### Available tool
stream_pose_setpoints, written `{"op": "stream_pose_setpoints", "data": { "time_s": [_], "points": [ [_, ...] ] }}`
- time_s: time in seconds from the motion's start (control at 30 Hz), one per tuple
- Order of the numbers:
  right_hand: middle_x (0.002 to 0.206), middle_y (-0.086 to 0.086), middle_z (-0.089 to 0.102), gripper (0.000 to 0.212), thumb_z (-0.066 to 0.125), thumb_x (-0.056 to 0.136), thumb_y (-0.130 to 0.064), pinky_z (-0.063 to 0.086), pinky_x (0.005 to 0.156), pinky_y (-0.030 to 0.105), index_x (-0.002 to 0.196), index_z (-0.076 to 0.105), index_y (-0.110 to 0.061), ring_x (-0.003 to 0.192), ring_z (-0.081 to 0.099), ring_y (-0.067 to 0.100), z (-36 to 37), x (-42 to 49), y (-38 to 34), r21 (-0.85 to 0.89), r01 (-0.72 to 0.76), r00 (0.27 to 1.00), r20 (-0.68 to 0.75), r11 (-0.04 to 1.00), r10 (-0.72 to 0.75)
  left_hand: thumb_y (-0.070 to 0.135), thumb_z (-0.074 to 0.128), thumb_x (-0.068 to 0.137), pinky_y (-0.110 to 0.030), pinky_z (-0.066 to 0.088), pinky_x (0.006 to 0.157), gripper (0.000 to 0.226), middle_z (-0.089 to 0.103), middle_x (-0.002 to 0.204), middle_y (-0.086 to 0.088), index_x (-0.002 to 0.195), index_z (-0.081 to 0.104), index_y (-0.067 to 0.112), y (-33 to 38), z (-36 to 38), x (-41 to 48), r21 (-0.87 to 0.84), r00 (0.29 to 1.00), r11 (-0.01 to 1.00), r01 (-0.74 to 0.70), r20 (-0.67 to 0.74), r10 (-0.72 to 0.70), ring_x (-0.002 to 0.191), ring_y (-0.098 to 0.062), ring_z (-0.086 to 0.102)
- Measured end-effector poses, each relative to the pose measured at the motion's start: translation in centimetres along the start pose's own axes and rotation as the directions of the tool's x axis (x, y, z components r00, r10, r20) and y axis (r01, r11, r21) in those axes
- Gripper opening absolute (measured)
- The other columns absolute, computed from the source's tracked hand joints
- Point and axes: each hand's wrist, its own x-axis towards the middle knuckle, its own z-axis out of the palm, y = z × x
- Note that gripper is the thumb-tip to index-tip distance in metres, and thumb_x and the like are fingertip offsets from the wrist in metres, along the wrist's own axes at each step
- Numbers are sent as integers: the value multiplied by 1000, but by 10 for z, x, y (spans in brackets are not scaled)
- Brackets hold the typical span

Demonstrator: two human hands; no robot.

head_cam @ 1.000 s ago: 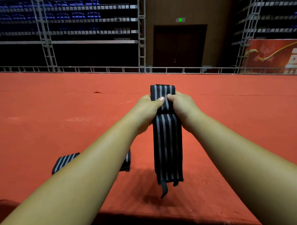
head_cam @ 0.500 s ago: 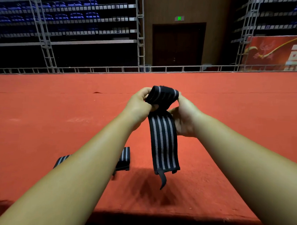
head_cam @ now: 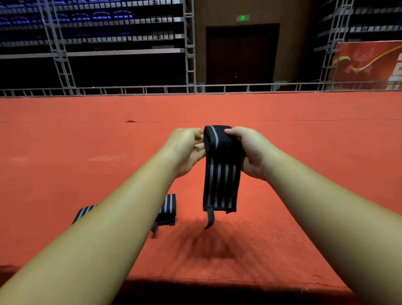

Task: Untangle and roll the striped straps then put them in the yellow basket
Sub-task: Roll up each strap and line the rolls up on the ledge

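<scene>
Rolling is just beginning: the left hand (head_cam: 186,149) is pinching the small roll's side and the right hand (head_cam: 253,152) is curling its grip over the top of the striped strap (head_cam: 221,176), held at centre; its tail is hanging loose; a second strap (head_cam: 168,207) is lying unrolled at 7 o'clock on the red floor (head_cam: 57,157); the yellow basket is not showing.

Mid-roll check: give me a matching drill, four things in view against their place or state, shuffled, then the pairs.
Things:
1. held strap
2. second strap
3. exit sign
4. banner

Place or state:
a. lit green above the door
b. lying on the red floor, partly hidden by the left forearm
c. far right, behind the railing
d. gripped by the left hand and right hand, top rolled, tail hanging

Pairs: 1-d, 2-b, 3-a, 4-c.
</scene>
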Motion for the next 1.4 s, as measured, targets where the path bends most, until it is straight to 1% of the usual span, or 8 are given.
{"op": "stream_pose_setpoints", "data": {
  "time_s": [0.13,0.23,0.4,0.6,0.73,0.93,1.27,1.4],
  "points": [
    [109,11,79,21,60,103,-19,63,91,43,119,73,-14,99,77,28,3,5,4,-132,100,993,-48,986,-107,65,29,112,-40,62,94,69,78,126,-9,145,64,14,-6,13,-10,3,980,995,101,172,-100,113,-23,77],
    [118,10,79,30,57,99,-18,61,89,40,124,73,-23,106,76,28,7,7,6,-191,158,985,-37,969,-168,76,26,107,-46,58,105,77,79,125,-9,140,68,21,-4,22,-13,26,989,996,83,124,-86,116,-25,77],
    [120,7,80,40,57,87,-23,54,112,51,124,73,-27,120,74,31,8,5,6,-161,200,978,-23,966,-206,56,39,113,-54,59,98,47,77,127,-6,137,68,29,4,17,-18,177,988,980,91,108,-112,114,-29,74],
    [131,5,77,42,51,102,-13,54,113,49,141,65,-25,126,71,29,7,4,5,-113,210,977,6,971,-211,28,50,115,-56,64,89,33,72,138,-1,143,61,40,7,1,-23,248,966,969,-7,251,-57,116,-34,75],
    [131,5,77,38,48,108,-12,59,103,46,139,67,-27,122,73,28,5,1,7,-79,156,988,22,985,-155,22,62,111,-46,66,82,32,76,132,-8,142,62,20,4,-6,-20,239,969,970,-43,248,-18,115,-31,77],
    [102,4,83,36,58,109,-49,63,78,42,125,72,-20,87,81,26,9,-11,10,-119,-78,996,28,990,82,3,67,104,-46,67,75,37,75,127,-8,139,59,16,1,-10,-15,159,993,984,-78,99,62,112,-31,77],
    [129,30,69,86,44,101,-79,64,94,51,128,58,1,112,76,42,3,-3,10,122,-202,977,94,972,191,-23,55,93,-43,62,92,53,76,125,-22,132,68,10,-3,-19,-5,153,990,979,-135,52,129,118,-38,74],
    [116,21,69,49,58,106,-50,63,98,50,115,64,-2,100,76,35,8,-2,6,172,-148,988,63,974,139,-27,42,89,-35,59,83,61,75,119,-21,127,72,10,-8,-18,-3,126,994,987,-100,49,95,110,-37,73]
  ]
}}
